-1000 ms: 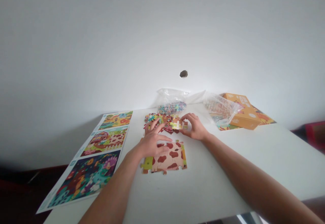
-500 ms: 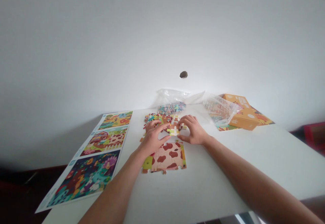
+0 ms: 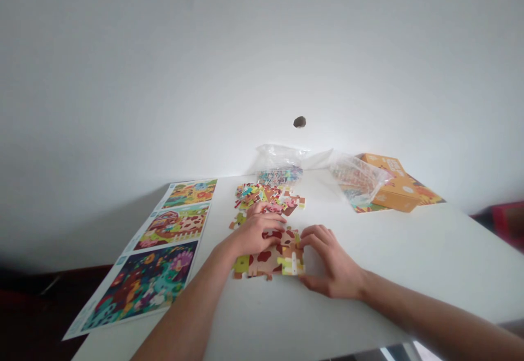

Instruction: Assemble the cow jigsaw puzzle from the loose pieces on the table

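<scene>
A joined section of jigsaw puzzle (image 3: 262,262), pink with brown cow patches, lies flat on the white table. My right hand (image 3: 331,260) pinches a brown and yellow-green puzzle piece with white fence bars (image 3: 291,262) at its right edge, over the lower right corner of the section. Above the upper left of the section, my left hand (image 3: 260,231) has its fingers apart and seems to hold nothing. Just behind it is a heap of loose puzzle pieces (image 3: 256,191), partly hidden by that hand.
A picture sheet with three printed scenes (image 3: 164,257) lies to the left. Behind the heap stands a clear bag of pieces (image 3: 280,170). Another clear bag (image 3: 360,178) rests against an orange box (image 3: 395,183) at the back right. The wall has a hole (image 3: 299,122).
The fence piece has come toward me in my right hand, from the heap to the section's lower right corner. My left hand has moved nearer too, off the heap and over the section.
</scene>
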{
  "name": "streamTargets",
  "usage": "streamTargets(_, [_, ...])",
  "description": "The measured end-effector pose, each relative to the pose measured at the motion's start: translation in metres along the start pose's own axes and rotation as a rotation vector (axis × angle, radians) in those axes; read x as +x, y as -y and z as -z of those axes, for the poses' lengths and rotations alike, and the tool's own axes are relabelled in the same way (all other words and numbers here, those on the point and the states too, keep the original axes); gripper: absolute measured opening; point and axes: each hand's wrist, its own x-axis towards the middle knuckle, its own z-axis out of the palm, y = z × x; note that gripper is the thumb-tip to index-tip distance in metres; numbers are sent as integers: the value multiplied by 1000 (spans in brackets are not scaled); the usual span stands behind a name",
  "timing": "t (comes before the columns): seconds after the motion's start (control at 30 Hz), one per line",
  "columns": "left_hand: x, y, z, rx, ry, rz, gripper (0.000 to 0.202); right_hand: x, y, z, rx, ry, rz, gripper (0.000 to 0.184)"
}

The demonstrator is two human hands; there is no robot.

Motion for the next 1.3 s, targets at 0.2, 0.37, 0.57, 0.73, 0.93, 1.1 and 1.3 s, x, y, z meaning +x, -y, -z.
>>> streamTargets(0.2, [2, -5, -2, -59, 3, -45, 17, -25, 23, 5, -58, 112, -1, 45])
streamTargets(0.37, [3, -11, -5, -119, 54, -86, 24, -28, 23, 7, -80, 139, -23, 43])
streamTargets(0.57, [3, -12, -6, -143, 144, -108, 33, -24, 21, 6, -85, 162, -36, 45])
streamTargets(0.73, [4, -12, -7, -146, 151, -106, 32, -23, 20, 6, -96, 166, -36, 46])
streamTargets(0.93, [5, -13, -7, -153, 161, -104, 30, -23, 19, 4, -89, 161, -33, 48])
streamTargets(1.1, [1, -9, -1, -100, 138, -80, 32, -23, 13, 5, 2, 69, -37, 45])
streamTargets(1.3, [-5, 5, 5, 14, 65, 30, 29, -7, 3, 2, 91, -101, -45, 41])
